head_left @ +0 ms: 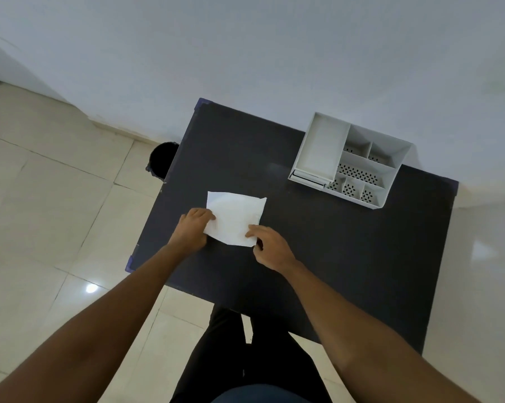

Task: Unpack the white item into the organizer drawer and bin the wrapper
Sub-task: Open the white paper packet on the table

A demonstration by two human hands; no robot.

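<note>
Right now your two hands meet at the near edge of the white packet [234, 218], which lies flat on the dark table [303, 257], a little left of the middle. Your left hand [191, 229] closes its fingers on the packet's near left corner — thumb on top, the corner pinched and slightly lifted. Your right hand [270, 247] holds the near right corner, with the fingertips [252, 231] pressed on the upper face and the thumb tucked beneath the edge. Both grips are narrow, closed on the wrapper itself; the packet looks unopened, though its contents cannot be made out.

Well apart from it, at the far right of the table against the wall, stands the white organizer [351, 159]. It has one long plain compartment on its left side and several smaller compartments with perforated floors on its right; a low drawer front [309, 178] shows at its near left corner — whether it is pulled out at all, you cannot tell. Beside the table's far left edge, on the tiled floor [41, 199], sits the black bin [161, 159], partly hidden by the tabletop.
</note>
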